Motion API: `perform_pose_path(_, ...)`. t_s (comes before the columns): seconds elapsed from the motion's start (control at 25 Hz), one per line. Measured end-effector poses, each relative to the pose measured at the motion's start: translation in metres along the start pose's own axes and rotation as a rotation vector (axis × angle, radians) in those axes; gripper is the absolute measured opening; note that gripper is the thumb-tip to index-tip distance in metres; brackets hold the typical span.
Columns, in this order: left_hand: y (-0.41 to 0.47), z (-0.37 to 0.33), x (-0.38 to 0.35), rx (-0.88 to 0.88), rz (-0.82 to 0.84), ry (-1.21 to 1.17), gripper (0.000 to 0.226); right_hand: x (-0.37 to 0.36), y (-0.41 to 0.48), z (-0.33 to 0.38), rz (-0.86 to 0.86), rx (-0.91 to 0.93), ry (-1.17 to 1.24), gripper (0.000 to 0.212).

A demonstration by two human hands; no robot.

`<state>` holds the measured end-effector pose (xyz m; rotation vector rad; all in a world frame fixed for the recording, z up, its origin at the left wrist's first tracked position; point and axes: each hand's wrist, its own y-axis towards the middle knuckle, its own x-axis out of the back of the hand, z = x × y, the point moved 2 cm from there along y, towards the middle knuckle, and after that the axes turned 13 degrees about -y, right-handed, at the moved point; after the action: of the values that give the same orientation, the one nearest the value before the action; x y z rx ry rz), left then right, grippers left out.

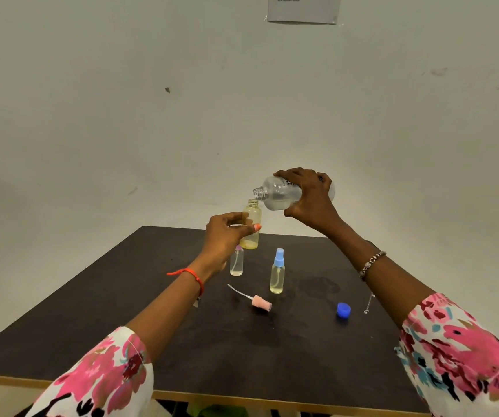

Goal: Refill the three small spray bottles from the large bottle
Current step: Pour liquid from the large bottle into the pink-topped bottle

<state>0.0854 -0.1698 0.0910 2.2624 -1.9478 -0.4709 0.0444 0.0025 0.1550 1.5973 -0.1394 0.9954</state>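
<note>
My left hand (227, 233) grips an uncapped small clear bottle (252, 218) with a little yellowish liquid, held upright above the table. My right hand (309, 195) grips the large clear bottle (278, 192), tipped on its side with its open neck just above the small bottle's mouth. On the table stand a small bottle with a blue spray cap (277, 272) and another small bottle (236, 263), partly hidden behind my left wrist. A pink spray head with its tube (257, 300) lies flat in front of them.
A blue screw cap (343, 310) sits on the dark table (242, 356) to the right. A thin chain hangs from my right wrist near it. The wall stands just beyond the table's far edge. A wet patch shows right of the blue-capped bottle.
</note>
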Motion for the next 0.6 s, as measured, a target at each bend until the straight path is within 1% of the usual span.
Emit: perform_pose_path(0.6, -0.0013, 0.0012, 0.0026, 0.007, -0.011, 0.018, 0.05, 0.0004, 0.0002, 0.0032, -0.018, 0.046, -0.041, 0.066)
